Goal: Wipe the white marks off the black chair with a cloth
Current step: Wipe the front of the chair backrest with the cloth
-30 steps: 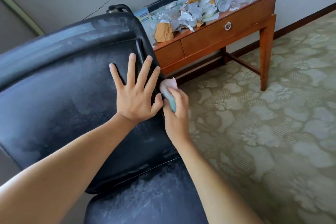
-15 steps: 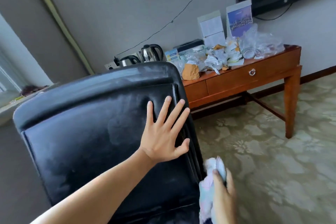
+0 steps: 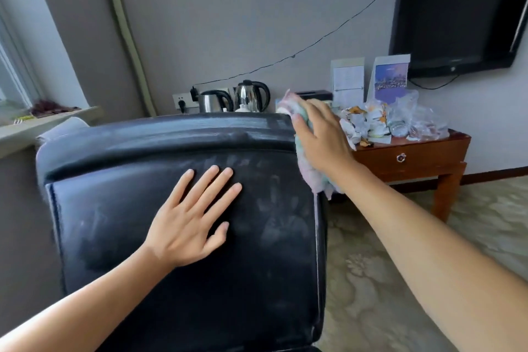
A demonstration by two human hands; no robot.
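Two hands on a black chair [image 3: 177, 280]: left hand [image 3: 188, 220] flat, fingers spread; right hand [image 3: 321, 137] gripping a cloth [image 3: 311, 177] at its top corner.

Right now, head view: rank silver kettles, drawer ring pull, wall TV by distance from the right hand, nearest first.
From the right hand, which grips the pastel cloth:
1. Two silver electric kettles, just left, behind the black chair.
2. Round metal drawer ring pull, right, on the wooden table.
3. Black wall-mounted TV, upper right.
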